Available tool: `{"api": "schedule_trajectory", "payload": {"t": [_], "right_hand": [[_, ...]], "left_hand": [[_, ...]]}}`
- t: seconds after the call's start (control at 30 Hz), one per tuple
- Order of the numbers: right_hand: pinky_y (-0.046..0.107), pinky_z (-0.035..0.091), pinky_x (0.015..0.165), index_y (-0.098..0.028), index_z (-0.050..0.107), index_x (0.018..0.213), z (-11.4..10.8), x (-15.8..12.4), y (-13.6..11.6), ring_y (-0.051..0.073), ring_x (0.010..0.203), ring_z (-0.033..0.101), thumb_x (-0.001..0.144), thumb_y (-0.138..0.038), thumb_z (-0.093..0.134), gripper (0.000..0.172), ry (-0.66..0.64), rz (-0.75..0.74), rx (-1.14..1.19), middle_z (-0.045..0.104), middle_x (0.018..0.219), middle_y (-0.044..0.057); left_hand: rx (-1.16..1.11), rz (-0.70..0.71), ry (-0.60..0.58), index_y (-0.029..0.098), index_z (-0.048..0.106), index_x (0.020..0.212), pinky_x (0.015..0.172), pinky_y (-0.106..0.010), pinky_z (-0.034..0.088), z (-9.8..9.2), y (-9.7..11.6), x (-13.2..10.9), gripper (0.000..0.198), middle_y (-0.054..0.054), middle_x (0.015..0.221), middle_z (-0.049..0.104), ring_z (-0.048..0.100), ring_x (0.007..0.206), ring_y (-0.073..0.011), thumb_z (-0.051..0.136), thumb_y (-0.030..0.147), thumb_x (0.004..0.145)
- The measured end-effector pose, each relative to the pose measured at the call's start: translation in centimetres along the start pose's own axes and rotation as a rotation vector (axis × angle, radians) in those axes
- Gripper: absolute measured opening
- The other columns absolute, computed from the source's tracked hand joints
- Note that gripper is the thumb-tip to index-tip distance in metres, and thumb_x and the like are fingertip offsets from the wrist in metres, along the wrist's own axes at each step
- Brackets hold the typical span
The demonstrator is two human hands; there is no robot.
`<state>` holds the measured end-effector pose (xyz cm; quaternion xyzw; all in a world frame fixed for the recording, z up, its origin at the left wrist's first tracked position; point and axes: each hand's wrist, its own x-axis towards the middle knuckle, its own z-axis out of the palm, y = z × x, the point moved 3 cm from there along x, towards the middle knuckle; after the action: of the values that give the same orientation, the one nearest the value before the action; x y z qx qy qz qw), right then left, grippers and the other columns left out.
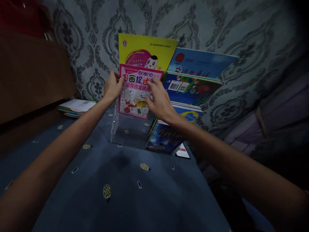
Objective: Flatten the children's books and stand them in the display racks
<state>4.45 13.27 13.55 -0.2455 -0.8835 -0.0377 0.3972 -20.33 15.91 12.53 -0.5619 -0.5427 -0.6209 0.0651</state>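
Observation:
A pink children's book (pixel 134 93) with a fox and a tiger on its cover stands upright in a clear acrylic book rack (pixel 113 129). My left hand (pixel 113 85) pinches its upper left edge, thumb in front. At the right edge, my right hand (pixel 160 100) grips the same book, fingertips and thumb on its front. Behind it rises a taller yellow book (pixel 145 42). To the right, the rack holds a light blue book (pixel 200 62), a dark blue book with a barcode (pixel 190 88), and more blue books (pixel 166 138) in the front tier.
A blue cloth with pineapple prints (pixel 125 193) covers the table. A stack of papers or booklets (pixel 77 105) lies at the left beside a brown wooden box or cabinet (pixel 33 77). Patterned wallpaper (pixel 96 32) is behind the rack, and a curtain (pixel 248 132) hangs at the right.

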Motion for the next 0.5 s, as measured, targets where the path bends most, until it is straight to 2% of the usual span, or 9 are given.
{"api": "schedule_trajectory", "payload": {"t": [0.13,0.23,0.4,0.5], "right_hand": [[0.061,0.015,0.128,-0.024,0.04,0.152,-0.6,2.4,0.7,0.035,0.158,0.017,0.097,-0.04,0.052,0.059,0.006,-0.028,-0.002,0.032,0.166,0.006],[0.058,0.017,0.129,-0.021,0.047,0.146,-0.9,3.4,0.9,0.035,0.157,0.019,0.097,-0.04,0.054,0.053,0.008,-0.016,-0.021,0.035,0.163,0.009],[0.058,0.03,0.125,-0.022,0.054,0.134,-1.5,4.0,0.2,0.036,0.151,0.033,0.096,-0.035,0.056,0.041,0.011,0.028,-0.111,0.042,0.157,0.014],[0.059,0.039,0.118,-0.023,0.055,0.129,-1.9,4.1,-0.5,0.037,0.144,0.04,0.096,-0.034,0.055,0.035,0.021,0.045,-0.14,0.047,0.15,0.016]], "left_hand": [[-0.015,0.025,-0.005,0.021,0.054,0.1,0.111,-0.053,0.038,0.2,-0.2,0.5,0.029,-0.004,0.099,0.057,0.058,0.121,-0.0287,0.06,0.049,0.098],[-0.018,0.047,-0.018,0.019,0.055,0.09,0.11,-0.053,0.038,0.1,-0.3,1.1,0.028,-0.002,0.089,0.055,0.059,0.116,-0.0276,0.059,0.045,0.099],[-0.036,0.064,-0.008,0.019,0.051,0.071,0.101,-0.045,0.044,0.2,-0.1,1.8,0.037,0.0,0.072,0.048,0.063,0.101,-0.024,0.056,0.041,0.1],[-0.079,0.074,-0.045,0.019,0.049,0.067,0.093,-0.038,0.047,0.5,0.1,2.0,0.04,-0.001,0.07,0.049,0.062,0.093,-0.022,0.056,0.041,0.1]]}}
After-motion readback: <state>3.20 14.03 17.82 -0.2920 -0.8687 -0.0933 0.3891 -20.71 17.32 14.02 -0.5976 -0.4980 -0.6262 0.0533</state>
